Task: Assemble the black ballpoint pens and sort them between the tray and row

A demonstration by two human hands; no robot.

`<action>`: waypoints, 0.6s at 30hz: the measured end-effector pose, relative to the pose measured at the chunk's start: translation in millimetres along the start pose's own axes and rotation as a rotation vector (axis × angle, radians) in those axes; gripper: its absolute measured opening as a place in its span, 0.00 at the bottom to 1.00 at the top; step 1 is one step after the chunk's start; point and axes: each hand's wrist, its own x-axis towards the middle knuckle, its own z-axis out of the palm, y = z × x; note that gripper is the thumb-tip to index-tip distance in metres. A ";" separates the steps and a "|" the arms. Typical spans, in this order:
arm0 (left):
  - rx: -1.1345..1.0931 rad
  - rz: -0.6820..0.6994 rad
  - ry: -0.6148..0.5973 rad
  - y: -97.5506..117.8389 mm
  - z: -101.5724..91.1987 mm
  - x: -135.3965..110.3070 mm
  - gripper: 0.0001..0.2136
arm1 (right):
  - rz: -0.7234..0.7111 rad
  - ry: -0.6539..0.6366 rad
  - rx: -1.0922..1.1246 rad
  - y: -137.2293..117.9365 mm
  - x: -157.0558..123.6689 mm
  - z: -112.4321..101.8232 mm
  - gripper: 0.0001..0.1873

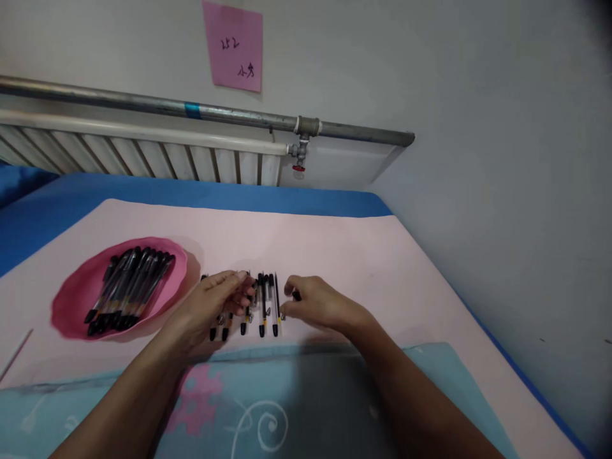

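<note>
A row of pens lies on the pink sheet, taken apart, with black ends, clear barrels and refills; one pen (262,309) and a dark refill (277,299) are between my hands. Small shiny springs seem to lie beside them. My left hand (215,299) hovers over the left of the row with curled fingers; whatever is at its fingertips is too small to make out. Just right of the row is my right hand (318,303), its thumb and forefinger apart and a small black pen part (296,296) tucked in its curled fingers.
On the left a pink scalloped bowl (62,306) holds many black-capped pens (129,287). A white stick (16,354) lies at the far left. Blue patterned cloth (268,408) covers the near edge. Behind are a radiator (167,156), a pipe and a pink note (234,48).
</note>
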 end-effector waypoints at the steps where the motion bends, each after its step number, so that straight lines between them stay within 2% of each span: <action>1: 0.006 0.002 0.007 0.0 -0.4 0.1 0.16 | 0.018 0.047 0.007 0.6 0.4 -1.1 0.13; 4: 0.009 0.008 0.014 -0.5 -1.6 0.9 0.16 | 0.037 0.154 -0.059 1.9 2.4 0.6 0.13; 9: 0.017 0.004 0.035 -1.1 -3.1 2.4 0.15 | 0.016 0.175 -0.257 3.6 6.5 12.2 0.07; 18: 0.066 0.036 0.062 0.1 -2.7 0.8 0.13 | 0.011 0.227 -0.191 7.3 12.4 20.0 0.05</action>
